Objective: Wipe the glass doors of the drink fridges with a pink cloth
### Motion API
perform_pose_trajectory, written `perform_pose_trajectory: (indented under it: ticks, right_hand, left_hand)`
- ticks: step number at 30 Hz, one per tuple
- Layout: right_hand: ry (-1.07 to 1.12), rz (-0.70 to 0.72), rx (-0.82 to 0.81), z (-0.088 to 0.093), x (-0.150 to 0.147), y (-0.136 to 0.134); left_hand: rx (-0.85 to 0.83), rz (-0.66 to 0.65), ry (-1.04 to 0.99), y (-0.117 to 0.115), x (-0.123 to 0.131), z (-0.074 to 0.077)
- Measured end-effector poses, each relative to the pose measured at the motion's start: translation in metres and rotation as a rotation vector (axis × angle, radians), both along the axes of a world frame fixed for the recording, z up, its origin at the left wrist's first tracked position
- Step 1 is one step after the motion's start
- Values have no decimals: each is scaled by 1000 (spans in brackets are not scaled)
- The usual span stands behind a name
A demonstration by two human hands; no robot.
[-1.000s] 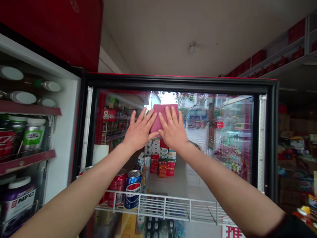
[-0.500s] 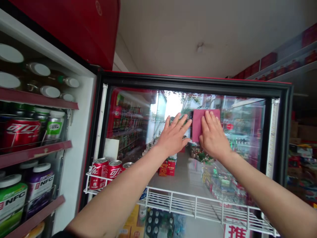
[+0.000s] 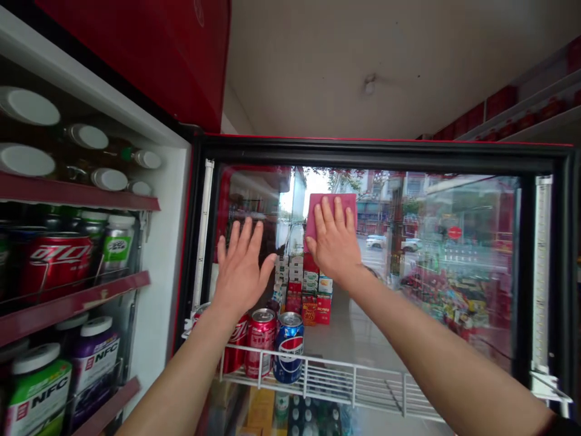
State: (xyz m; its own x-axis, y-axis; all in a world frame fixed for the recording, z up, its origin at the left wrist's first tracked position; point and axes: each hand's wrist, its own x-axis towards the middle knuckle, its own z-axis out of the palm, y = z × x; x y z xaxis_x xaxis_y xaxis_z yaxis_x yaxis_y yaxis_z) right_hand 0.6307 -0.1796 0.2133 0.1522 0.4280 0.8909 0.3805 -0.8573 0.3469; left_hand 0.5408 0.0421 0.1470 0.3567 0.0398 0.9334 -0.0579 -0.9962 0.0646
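My right hand (image 3: 336,245) lies flat on a pink cloth (image 3: 315,202), pressing it to the glass door (image 3: 422,209) of an open drinks fridge. The cloth looks square and spread out, its lower part covered by my palm. To the left, my left hand (image 3: 240,272) is raised at the glass with fingers spread and holds nothing; whether it touches the pane I cannot tell. Below it, a red can (image 3: 260,342) and a blue can (image 3: 289,348) stand in the white wire door rack (image 3: 354,387). My left forearm partly hides further red cans.
The fridge interior at left holds bottles with white caps (image 3: 29,106), a red can (image 3: 57,260) and a purple NFC bottle (image 3: 94,357) on shelves. A black door frame (image 3: 376,154) borders the glass. Boxes (image 3: 318,297) and a street show through the pane.
My right hand has slid left across the glass with the cloth. My left hand has moved left and slightly down, and the blue can has come into fuller view.
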Motion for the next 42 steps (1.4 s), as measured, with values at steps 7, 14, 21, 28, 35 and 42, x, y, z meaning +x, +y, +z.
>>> perform_pose_trajectory:
  ticks: [7, 14, 21, 28, 35, 42]
  right_hand:
    - [28, 173, -162, -13, -7, 109]
    - [54, 150, -270, -16, -8, 97]
    - [10, -38, -45, -34, 5, -47]
    - [-44, -97, -28, -25, 2, -62]
    - [-47, 2, -77, -3, -1, 40]
    - [19, 138, -136, -6, -11, 150]
  left_hand:
    - [-140, 48, 9, 17, -12, -23]
    - [-208, 8, -5, -1, -24, -55]
    - [-206, -28, 25, 25, -46, -72]
    - [-169, -41, 17, 54, -53, -80]
    - [-124, -61, 18, 67, -61, -82]
    - [-140, -42, 7, 73, -68, -82]
